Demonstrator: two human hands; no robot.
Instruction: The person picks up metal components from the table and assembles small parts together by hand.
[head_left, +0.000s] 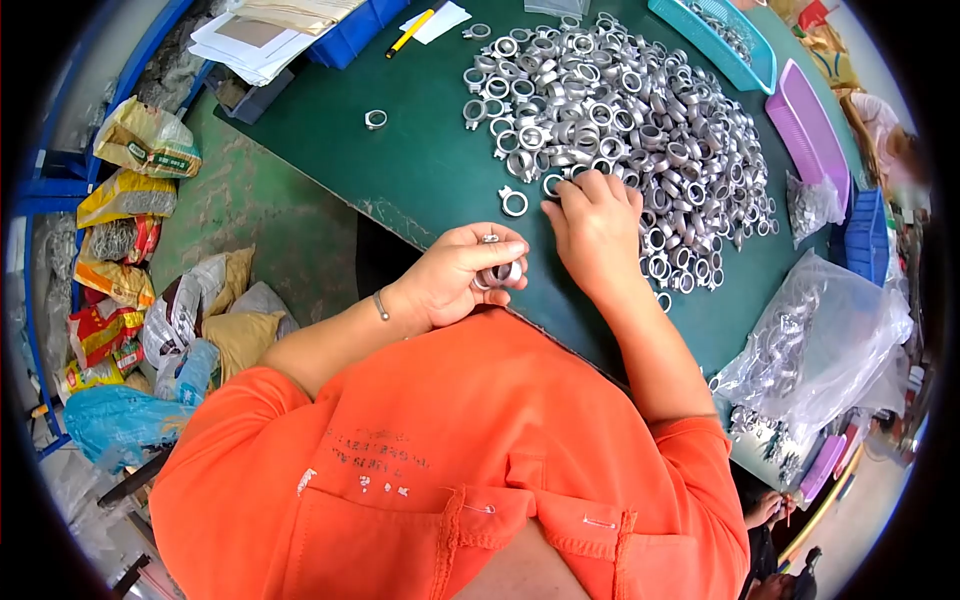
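Observation:
My left hand (455,272) is closed around a few small silver metal rings (506,272), held just off the table's near edge. How many rings it holds is partly hidden by the fingers. My right hand (602,232) reaches to the near side of a large heap of the same rings (640,120), its fingers bent down and closed at a metal ring (552,185) by the fingertips. One loose ring with a small lug (514,203) lies between the two hands. Another single ring (375,120) sits apart at the left.
On the green table (430,150) are a yellow marker (410,33), a teal basket (735,60), a purple basket (808,130) and a clear plastic bag (820,340). Filled sacks (150,140) stand along the left. Another person's hand (766,508) shows at lower right.

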